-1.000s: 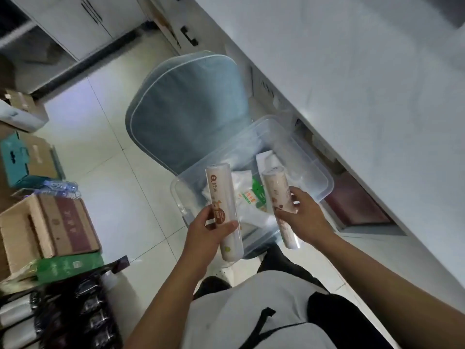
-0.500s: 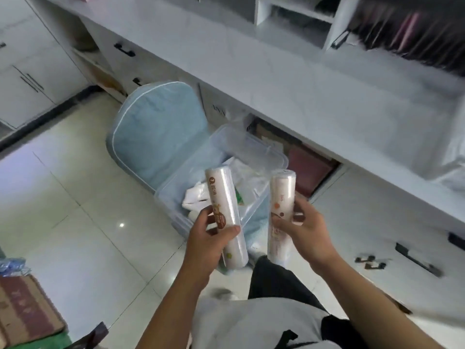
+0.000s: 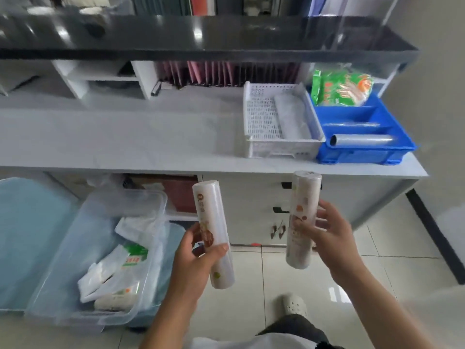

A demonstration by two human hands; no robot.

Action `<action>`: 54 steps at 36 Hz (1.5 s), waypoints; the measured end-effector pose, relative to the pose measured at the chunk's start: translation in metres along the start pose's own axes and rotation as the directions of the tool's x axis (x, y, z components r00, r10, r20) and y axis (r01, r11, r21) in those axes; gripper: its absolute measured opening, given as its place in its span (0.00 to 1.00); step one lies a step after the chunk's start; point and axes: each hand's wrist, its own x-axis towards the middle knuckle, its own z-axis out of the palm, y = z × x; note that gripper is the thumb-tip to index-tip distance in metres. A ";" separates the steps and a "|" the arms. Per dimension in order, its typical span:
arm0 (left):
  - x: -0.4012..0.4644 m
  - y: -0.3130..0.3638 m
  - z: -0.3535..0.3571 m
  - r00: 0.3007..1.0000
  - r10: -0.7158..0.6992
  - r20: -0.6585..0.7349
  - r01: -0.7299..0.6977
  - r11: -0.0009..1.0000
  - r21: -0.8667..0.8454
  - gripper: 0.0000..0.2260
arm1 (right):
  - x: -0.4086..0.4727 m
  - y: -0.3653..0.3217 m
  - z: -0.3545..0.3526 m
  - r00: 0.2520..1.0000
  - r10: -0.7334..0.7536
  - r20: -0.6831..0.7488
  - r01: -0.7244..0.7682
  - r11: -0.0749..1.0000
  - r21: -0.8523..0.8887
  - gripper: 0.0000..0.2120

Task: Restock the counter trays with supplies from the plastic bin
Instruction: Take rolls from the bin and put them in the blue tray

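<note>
My left hand [image 3: 198, 263] grips a white printed roll [image 3: 210, 215] held nearly upright. My right hand [image 3: 327, 235] grips a second white roll [image 3: 303, 197] the same way, below the counter's front edge. The clear plastic bin [image 3: 75, 248] sits at lower left on a blue cushioned seat and holds several white packets. On the counter at the right stand a white perforated tray [image 3: 259, 122] with a pale roll inside and a blue tray [image 3: 362, 149] holding a clear roll and green packets [image 3: 339, 89].
The white counter [image 3: 125, 137] runs across the view with shelves and folders behind it. Under it are a cabinet with dark handles [image 3: 280, 210] and an open cubby. A black baseboard [image 3: 432, 233] edges the tiled floor at the right. My shoe [image 3: 294, 304] is on the floor.
My view has swung up from the bin to the counter and trays. Both hands keep their rolls and have come away from the bin toward the right.
</note>
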 end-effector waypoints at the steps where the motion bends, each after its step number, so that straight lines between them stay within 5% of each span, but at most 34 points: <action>1: 0.002 0.004 0.015 1.000 0.009 0.001 -0.009 1.000 0.003 0.22 | 0.004 0.002 -0.012 1.000 0.003 -0.019 -0.003 1.000 0.017 0.19; 20: 0.067 0.060 0.296 0.998 0.016 0.062 -0.018 1.000 0.020 0.22 | 0.173 0.003 -0.291 0.986 -0.165 0.027 0.167 0.953 -0.251 0.29; 25: 0.096 0.086 0.313 0.997 0.044 0.056 -0.048 0.996 0.069 0.26 | 0.237 -0.032 -0.315 0.944 -0.266 0.196 0.331 0.763 -0.556 0.28; 29: 0.127 0.109 0.321 0.993 0.096 0.067 -0.103 0.990 0.101 0.24 | 0.288 -0.052 -0.310 0.896 -0.285 0.339 0.441 0.502 -0.744 0.31; 35: 0.190 0.134 0.331 0.985 0.137 0.101 -0.144 0.987 0.070 0.21 | 0.361 -0.066 -0.278 0.871 -0.049 0.488 0.486 0.223 -0.845 0.29; 43: 0.264 0.160 0.328 0.953 0.119 0.278 -0.156 0.981 0.115 0.28 | 0.425 -0.062 -0.237 0.696 0.498 0.518 0.477 0.218 -0.851 0.31; 48: 0.299 0.169 0.330 0.924 0.090 0.371 -0.145 0.982 0.123 0.27 | 0.440 -0.050 -0.227 0.643 0.589 0.489 0.472 0.199 -0.859 0.30; 54: 0.334 0.175 0.333 0.896 0.059 0.441 -0.135 0.980 0.143 0.27 | 0.438 -0.036 -0.225 0.690 0.548 0.472 0.438 0.202 -0.876 0.27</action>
